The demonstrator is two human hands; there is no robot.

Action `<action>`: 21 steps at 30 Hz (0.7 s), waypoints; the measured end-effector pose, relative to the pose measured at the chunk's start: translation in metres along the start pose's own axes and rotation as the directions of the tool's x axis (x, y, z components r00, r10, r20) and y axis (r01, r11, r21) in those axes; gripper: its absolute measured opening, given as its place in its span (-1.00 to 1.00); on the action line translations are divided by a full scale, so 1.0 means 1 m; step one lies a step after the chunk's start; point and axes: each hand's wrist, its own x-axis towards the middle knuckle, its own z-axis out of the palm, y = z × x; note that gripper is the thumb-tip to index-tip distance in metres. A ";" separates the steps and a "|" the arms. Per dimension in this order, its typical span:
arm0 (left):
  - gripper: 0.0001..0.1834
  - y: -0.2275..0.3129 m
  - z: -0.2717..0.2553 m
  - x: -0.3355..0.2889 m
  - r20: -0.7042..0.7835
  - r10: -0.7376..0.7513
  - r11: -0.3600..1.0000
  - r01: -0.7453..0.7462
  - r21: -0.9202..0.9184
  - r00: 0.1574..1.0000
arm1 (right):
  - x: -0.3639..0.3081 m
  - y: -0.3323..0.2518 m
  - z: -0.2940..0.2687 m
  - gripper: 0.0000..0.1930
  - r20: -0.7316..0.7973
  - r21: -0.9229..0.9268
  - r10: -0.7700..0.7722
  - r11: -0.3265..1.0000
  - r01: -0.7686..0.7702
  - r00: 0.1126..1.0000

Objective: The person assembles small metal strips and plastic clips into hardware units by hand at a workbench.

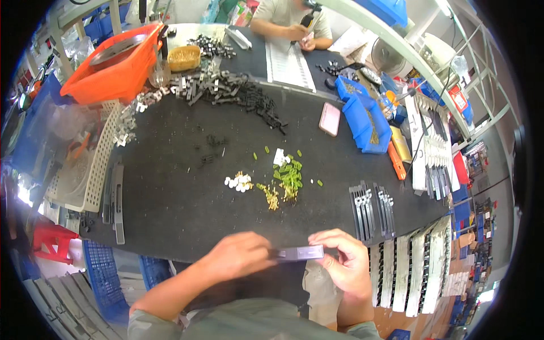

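In front of my body, a grey bar-shaped part (303, 253) spans the gap between my two hands. Thumb and fingers of my right hand (347, 262) pinch its right end. My left hand (241, 256), smeared a little by motion, has its fingers closed around the darker left end; whether a smaller piece is also in them I cannot tell. Beyond the hands on the dark mat lie a heap of small green pieces (292, 177), white round pieces (240, 182), small brass-coloured pieces (272, 199) and a few white blocks (280, 157).
Grey bars (365, 212) lie at right, longer ones (118, 204) at left. Dark strips (209, 88) pile at the back, near an orange basket (116, 71). Blue bins (365, 124) and a pink phone-like slab (330, 119) sit back right. Across the table a person (292, 25) works.
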 end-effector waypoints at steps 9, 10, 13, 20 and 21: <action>-0.77 0.009 -0.035 0.000 0.095 -0.114 0.962 0.086 0.258 0.989 | -0.017 0.072 0.019 -0.76 -0.110 0.368 0.242 0.911 -0.187 0.964; -0.77 0.008 -0.039 0.004 0.135 -0.140 0.925 0.080 0.372 0.981 | -0.019 0.083 0.023 -0.76 -0.055 0.480 0.323 0.839 -0.258 0.945; -0.81 -0.006 -0.043 0.022 0.234 -0.221 0.929 0.132 0.345 0.947 | -0.014 0.105 0.034 -0.75 -0.090 0.484 0.395 0.819 -0.306 0.914; -0.69 -0.087 -0.008 0.127 -0.043 -0.430 0.817 0.409 0.407 0.902 | -0.017 0.121 0.040 -0.72 -0.101 0.497 0.393 0.816 -0.296 0.914; -0.69 -0.102 0.003 0.138 -0.034 -0.413 0.823 0.389 0.413 0.910 | -0.019 0.117 0.038 -0.71 -0.112 0.471 0.411 0.824 -0.316 0.905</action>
